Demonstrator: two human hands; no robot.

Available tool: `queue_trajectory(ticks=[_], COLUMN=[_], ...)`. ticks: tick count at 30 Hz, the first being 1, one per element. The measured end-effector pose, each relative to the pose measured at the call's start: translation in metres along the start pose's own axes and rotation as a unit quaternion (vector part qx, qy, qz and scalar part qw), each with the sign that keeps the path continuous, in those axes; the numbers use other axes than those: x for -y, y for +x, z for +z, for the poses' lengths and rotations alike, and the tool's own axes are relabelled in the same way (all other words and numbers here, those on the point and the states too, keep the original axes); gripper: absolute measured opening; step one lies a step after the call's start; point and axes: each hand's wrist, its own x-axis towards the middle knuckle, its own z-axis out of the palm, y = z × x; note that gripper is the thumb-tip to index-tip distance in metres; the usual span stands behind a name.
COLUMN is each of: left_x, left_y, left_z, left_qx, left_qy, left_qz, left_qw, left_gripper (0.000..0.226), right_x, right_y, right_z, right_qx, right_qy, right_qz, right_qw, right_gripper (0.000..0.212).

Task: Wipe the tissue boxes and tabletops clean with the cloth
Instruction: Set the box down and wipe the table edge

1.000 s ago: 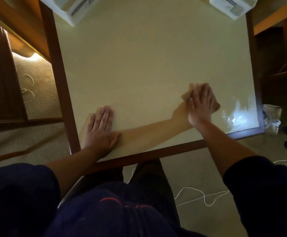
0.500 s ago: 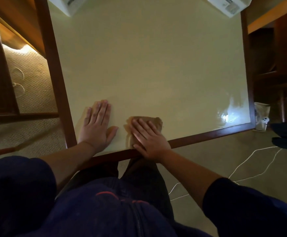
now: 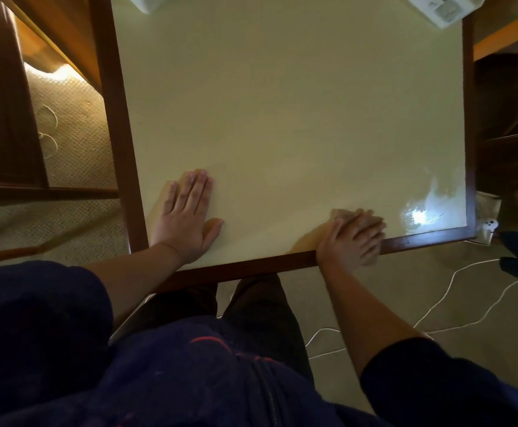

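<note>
A cream tabletop (image 3: 282,118) with a dark wood rim fills the view. My left hand (image 3: 187,217) lies flat on it near the front left corner, fingers straight. My right hand (image 3: 351,238) presses flat on a brown cloth (image 3: 342,214) at the table's front edge, right of centre; only the cloth's far corner shows past the blurred fingers. One white tissue box (image 3: 442,7) sits at the far right corner and another white tissue box (image 3: 150,1) at the far left, both cut off by the frame.
A wet shiny patch (image 3: 421,211) glints near the front right corner. White cords (image 3: 436,306) trail over the carpet to the right. Dark wooden furniture (image 3: 504,124) stands right of the table, and a wooden frame (image 3: 5,118) to the left.
My right hand slid the cloth from the right side to beside my left hand, then back right along the front edge. My left hand stayed planted.
</note>
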Motion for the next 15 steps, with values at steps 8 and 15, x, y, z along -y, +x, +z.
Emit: queue_trajectory(ticks=[8,15], left_x=[0.002,-0.002], left_y=[0.0,0.0], left_z=[-0.004,-0.026], left_qx=[0.006,-0.004], left_qy=[-0.034,-0.13], left_qz=[0.004,-0.009], left_qw=[0.999,0.991], left_gripper=[0.082,0.069], right_x=[0.02,0.032], right_y=[-0.106,-0.078], right_z=[0.039,0.014], right_qx=[0.177,0.204], right_qy=[-0.172,-0.131], right_qz=[-0.511,-0.634], right_qw=[0.823,0.734], right_gripper=[0.072,0.065])
